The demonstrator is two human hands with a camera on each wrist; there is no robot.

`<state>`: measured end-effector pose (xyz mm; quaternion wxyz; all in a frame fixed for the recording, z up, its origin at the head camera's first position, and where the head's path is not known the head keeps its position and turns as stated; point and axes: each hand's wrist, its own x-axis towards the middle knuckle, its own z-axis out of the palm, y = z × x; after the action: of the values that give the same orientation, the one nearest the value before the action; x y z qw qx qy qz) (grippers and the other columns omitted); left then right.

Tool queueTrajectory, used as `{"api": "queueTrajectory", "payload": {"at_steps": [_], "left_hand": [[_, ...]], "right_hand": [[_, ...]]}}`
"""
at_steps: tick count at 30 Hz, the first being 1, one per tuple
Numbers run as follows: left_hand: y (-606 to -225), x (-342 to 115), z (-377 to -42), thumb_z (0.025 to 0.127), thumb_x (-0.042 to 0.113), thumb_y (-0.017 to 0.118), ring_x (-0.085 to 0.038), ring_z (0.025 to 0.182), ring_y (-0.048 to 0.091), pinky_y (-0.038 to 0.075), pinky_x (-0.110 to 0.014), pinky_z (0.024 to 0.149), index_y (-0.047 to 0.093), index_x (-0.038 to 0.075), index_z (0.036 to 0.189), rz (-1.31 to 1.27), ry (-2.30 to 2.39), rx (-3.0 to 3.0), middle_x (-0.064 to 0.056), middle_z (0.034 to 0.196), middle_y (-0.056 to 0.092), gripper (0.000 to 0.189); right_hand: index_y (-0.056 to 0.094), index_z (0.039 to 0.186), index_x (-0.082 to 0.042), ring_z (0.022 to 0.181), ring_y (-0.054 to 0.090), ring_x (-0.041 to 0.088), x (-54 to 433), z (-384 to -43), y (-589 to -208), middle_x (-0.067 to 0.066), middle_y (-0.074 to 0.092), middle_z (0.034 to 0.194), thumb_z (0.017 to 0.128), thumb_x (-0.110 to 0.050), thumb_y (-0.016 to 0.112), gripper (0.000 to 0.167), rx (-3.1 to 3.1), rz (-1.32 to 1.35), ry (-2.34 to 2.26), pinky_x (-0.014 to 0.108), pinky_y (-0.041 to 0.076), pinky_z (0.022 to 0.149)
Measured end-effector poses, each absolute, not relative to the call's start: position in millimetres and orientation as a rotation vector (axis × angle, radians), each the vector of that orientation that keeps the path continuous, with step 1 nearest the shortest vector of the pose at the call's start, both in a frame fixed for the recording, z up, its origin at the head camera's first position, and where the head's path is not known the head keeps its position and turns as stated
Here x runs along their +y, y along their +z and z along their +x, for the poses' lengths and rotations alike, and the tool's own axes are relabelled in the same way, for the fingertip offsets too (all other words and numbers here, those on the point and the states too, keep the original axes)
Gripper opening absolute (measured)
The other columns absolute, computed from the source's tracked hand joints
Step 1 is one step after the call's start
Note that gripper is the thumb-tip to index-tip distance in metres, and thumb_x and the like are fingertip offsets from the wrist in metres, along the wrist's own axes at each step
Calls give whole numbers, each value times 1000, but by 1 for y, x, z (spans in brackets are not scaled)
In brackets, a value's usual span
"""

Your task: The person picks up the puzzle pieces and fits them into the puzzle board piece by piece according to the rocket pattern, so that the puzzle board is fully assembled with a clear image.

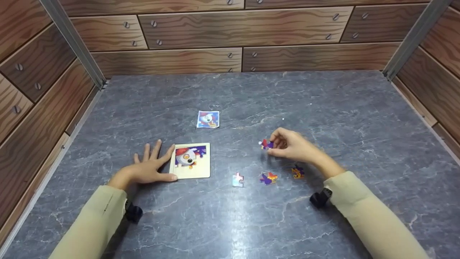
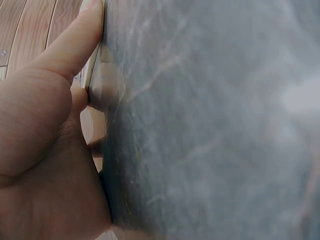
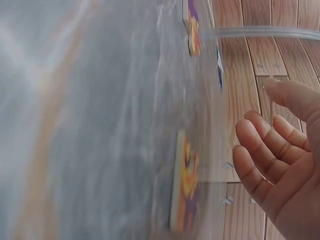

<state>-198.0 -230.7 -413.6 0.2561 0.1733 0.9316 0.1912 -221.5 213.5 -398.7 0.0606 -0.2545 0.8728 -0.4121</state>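
Note:
At the right, my right hand (image 1: 293, 145) pinches a red and purple puzzle piece (image 1: 266, 144) between thumb and fingertips. The right wrist view shows this hand (image 3: 285, 150) with its fingers bent; the piece is hidden there. My left hand (image 1: 151, 167) lies spread on the left edge of a cream puzzle board (image 1: 201, 169), thumb at its lower left corner. In the left wrist view the thumb (image 2: 65, 50) stretches along the board's edge. The board's upper left part holds joined pieces (image 1: 187, 156) picturing a red, white and purple figure.
Below my right hand lie a pale piece (image 1: 237, 180), a purple and orange piece (image 1: 268, 178) and a dark orange piece (image 1: 298, 172). A small picture card (image 1: 208, 119) lies beyond the board. Wood-patterned walls (image 1: 244, 28) enclose the grey marbled table (image 1: 172, 223).

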Motion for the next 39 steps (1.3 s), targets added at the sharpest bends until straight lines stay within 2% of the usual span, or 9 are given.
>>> {"api": "queueTrajectory", "payload": {"at_steps": [13, 39], "left_hand": [[-415, -231, -199, 80, 68, 52, -45, 128, -30, -17, -72, 90, -4, 23, 150, 454, 489, 2543, -20, 148, -28, 100], [-414, -230, -199, 79, 68, 53, -46, 128, -29, -17, -72, 89, -4, 23, 150, 445, 487, 2543, -20, 148, -27, 102]], "right_hand": [[56, 97, -3, 77, 59, 16, 180, -222, -390, 4, 62, 84, 78, -15, 75, 29, 2608, -841, -1217, 30, 51, 72], [57, 98, -3, 76, 59, 15, 111, -225, -389, 4, 62, 84, 79, -17, 74, 29, 2539, -989, -1169, 26, 51, 71]]}}
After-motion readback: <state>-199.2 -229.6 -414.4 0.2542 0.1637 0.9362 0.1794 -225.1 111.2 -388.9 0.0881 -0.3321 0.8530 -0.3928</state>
